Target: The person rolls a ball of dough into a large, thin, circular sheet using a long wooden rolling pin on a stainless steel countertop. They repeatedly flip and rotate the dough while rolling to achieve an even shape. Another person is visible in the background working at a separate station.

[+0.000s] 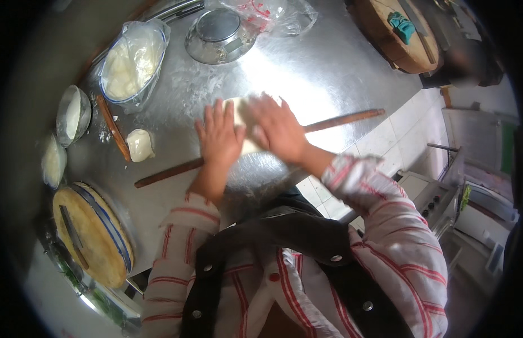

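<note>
A pale sheet of dough (249, 147) lies near the front edge of the metal table. The dough covers the middle of a long wooden rolling pin (343, 120), whose ends stick out on both sides; whether it is wrapped round the pin or only over it, I cannot tell. My left hand (221, 135) presses flat on the dough's left part, fingers stretched forward. On its right part rests my right hand (278, 128), slightly blurred, fingers extended. Left of my hands sit a small lump of dough (140, 145) and a shorter rolling pin (112, 128).
At the back left stands a plastic-covered basin of dough (132, 65), near a kitchen scale (219, 36) and a plastic bag (287, 14). Bowls (74, 115) line the left edge. Round boards with knives lie front left (92, 239) and back right (394, 36), the latter with a green cloth (402, 27).
</note>
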The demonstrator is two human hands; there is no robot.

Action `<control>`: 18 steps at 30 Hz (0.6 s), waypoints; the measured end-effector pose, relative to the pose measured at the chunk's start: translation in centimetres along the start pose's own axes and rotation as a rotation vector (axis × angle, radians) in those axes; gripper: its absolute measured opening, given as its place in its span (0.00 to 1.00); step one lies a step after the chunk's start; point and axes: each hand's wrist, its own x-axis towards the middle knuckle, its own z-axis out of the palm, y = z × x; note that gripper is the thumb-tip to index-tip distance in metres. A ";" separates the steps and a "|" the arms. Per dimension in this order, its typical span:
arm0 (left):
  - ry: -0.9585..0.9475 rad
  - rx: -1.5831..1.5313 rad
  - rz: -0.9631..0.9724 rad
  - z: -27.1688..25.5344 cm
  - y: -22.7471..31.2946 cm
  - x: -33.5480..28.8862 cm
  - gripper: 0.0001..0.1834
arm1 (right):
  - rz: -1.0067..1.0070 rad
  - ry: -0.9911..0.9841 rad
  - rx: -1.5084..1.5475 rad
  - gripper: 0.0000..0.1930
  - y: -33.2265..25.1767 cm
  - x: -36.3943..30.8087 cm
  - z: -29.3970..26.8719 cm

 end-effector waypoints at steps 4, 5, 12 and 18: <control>0.270 -0.046 0.151 0.2 -2.7 1.8 0.39 | -0.122 -0.321 0.041 0.40 -1.6 -3.6 2.4; 0.296 -0.099 0.244 0.1 -2.7 1.1 0.40 | -0.121 -0.258 0.033 0.41 -0.5 -2.5 2.9; 0.373 -0.020 0.145 1.0 -2.1 0.6 0.35 | -0.079 0.050 0.012 0.29 2.4 3.4 4.3; 0.365 0.024 0.092 0.3 -2.4 2.5 0.18 | -0.131 0.016 0.026 0.18 3.8 6.1 4.7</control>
